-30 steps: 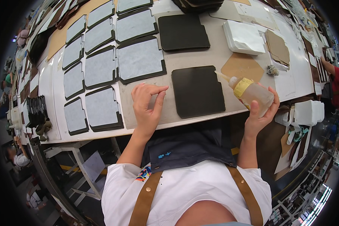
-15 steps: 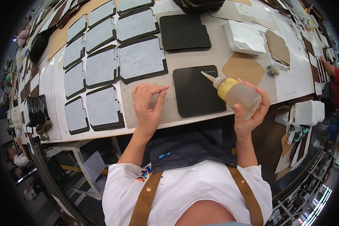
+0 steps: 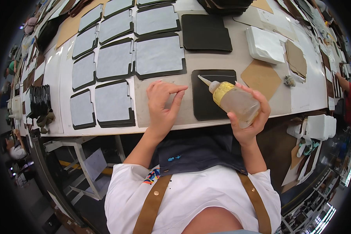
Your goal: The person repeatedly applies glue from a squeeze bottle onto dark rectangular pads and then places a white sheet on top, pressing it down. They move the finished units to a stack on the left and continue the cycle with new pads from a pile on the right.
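My right hand (image 3: 254,113) grips a translucent squeeze bottle (image 3: 240,102) with yellow tape round its shoulder. It is tilted, its pale tapered nozzle pointing left to the far left corner of a black panel (image 3: 202,99). Along that panel's far edge runs a thin shiny line, from the nozzle tip rightward. Whether the tip touches the surface I cannot tell. My left hand (image 3: 163,102) hovers beside the panel's left side, thumb and forefinger pinched together with nothing visible between them. Another black panel (image 3: 206,33) lies farther back.
Several grey-faced panels with black borders (image 3: 114,102) lie in rows on the left of the table. Toward the right are a tan card (image 3: 261,76), a white stack (image 3: 265,45), brown card pieces (image 3: 296,58) and a small clump (image 3: 289,80). A dark pile (image 3: 225,4) stands at the back.
The bottle's nozzle has moved left along the black panel's far edge, and the shiny line is longer. My left hand keeps its pinch. The whole view has shifted slightly.
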`<state>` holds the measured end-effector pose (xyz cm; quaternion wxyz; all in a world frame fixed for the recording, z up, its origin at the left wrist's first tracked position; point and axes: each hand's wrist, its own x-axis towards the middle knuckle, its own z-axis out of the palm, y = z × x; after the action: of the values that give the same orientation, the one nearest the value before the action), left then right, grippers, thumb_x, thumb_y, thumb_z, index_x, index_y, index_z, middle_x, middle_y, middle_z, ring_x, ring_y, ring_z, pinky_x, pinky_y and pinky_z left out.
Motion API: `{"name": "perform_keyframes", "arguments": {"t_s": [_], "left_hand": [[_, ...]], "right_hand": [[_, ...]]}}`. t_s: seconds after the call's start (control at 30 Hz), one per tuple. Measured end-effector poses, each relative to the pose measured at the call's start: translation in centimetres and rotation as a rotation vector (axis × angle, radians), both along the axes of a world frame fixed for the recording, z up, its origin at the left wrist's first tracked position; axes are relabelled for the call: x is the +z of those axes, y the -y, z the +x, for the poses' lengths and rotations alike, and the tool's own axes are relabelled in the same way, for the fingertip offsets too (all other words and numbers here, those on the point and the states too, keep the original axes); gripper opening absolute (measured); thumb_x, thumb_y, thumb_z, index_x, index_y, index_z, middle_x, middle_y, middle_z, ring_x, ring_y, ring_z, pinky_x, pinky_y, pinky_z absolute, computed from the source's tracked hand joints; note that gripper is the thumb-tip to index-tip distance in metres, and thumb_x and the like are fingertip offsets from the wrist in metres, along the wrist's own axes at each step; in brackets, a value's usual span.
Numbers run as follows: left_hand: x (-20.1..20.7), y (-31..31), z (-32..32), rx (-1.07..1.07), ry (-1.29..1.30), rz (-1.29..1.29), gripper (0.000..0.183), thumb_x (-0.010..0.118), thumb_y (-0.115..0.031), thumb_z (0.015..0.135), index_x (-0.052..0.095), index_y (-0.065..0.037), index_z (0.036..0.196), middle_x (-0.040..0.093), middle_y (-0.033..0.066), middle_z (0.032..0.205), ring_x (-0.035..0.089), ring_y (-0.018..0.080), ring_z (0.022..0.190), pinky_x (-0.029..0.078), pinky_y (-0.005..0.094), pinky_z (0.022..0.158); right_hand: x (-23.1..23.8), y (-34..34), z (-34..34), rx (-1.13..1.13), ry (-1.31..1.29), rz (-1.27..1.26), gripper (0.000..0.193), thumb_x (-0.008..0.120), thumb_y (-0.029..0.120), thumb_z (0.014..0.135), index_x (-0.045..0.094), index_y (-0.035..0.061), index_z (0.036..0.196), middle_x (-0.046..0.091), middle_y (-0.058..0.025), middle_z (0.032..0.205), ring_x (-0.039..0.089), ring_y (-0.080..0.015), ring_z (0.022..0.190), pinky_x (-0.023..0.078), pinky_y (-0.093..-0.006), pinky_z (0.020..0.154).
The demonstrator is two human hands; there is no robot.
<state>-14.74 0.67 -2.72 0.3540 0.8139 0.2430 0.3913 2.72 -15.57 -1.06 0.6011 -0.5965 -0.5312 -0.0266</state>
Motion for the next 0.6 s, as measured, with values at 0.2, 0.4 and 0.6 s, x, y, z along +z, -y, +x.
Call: {"name": "perform_keyframes", "arguments": {"t_s": [0.2,0.4,0.6], "left_hand": [[0.0,-0.1,-0.1,0.008,0.004,0.008,0.011,0.067,-0.005,0.091,0.073,-0.007,0.100,0.068,0.0021,0.086,0.062,0.0182,0.088,0.035,0.0441,0.107],[-0.4,0.2,-0.3,0.092,0.105,-0.091,0.011,0.069,-0.003,0.088,0.067,-0.007,0.099,0.066,0.0021,0.091,0.060,0.0210,0.088,0.036,0.0433,0.104],[-0.7,0.0,-0.6,0.073,0.123,-0.118,0.008,0.067,-0.004,0.092,0.060,-0.005,0.096,0.063,0.0043,0.096,0.056,0.0199,0.095,0.039,0.0357,0.098]], "right_hand": [[0.5,-0.8,0.1,0.070,-0.079,-0.045,0.078,0.086,0.023,0.081,0.038,0.0030,0.139,0.058,-0.0216,0.126,0.062,-0.0378,0.119,0.052,-0.0455,0.100],[2.2,-1.0,3.4,0.135,-0.497,-0.047,0.076,0.081,0.025,0.086,0.039,0.0029,0.145,0.056,-0.0146,0.127,0.059,-0.0367,0.125,0.046,-0.0457,0.107],[2.5,-2.2,5.9,0.234,-0.549,-0.126,0.072,0.079,0.019,0.087,0.041,0.0035,0.146,0.057,-0.0119,0.125,0.060,-0.0344,0.123,0.046,-0.0443,0.107]]}}
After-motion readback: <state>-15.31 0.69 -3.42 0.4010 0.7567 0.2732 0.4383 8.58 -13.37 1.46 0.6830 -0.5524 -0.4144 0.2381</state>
